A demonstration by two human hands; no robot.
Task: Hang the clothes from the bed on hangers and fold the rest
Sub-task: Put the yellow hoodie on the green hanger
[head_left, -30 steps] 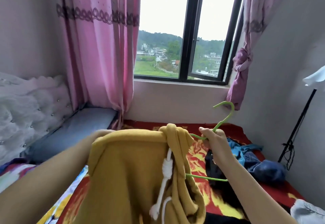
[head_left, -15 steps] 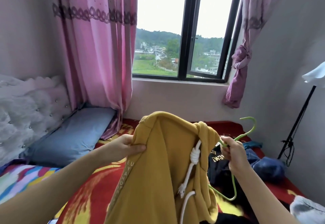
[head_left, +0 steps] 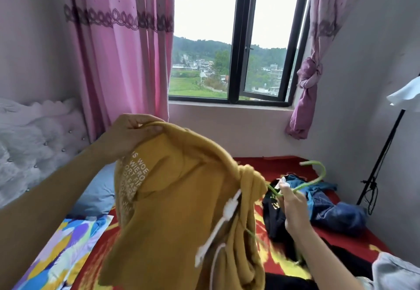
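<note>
Since half a second ago the left hand [head_left: 127,135] has lifted its pinched edge of the mustard-yellow cotton hoodie [head_left: 181,210] higher above the red patterned bed [head_left: 272,164], baring white print; only "WOE" and "WIERO" are legible. The right hand [head_left: 293,205] grips the thin green wire hanger [head_left: 323,172] by its neck. The hanger's lower bar hides behind blurred fabric.
</note>
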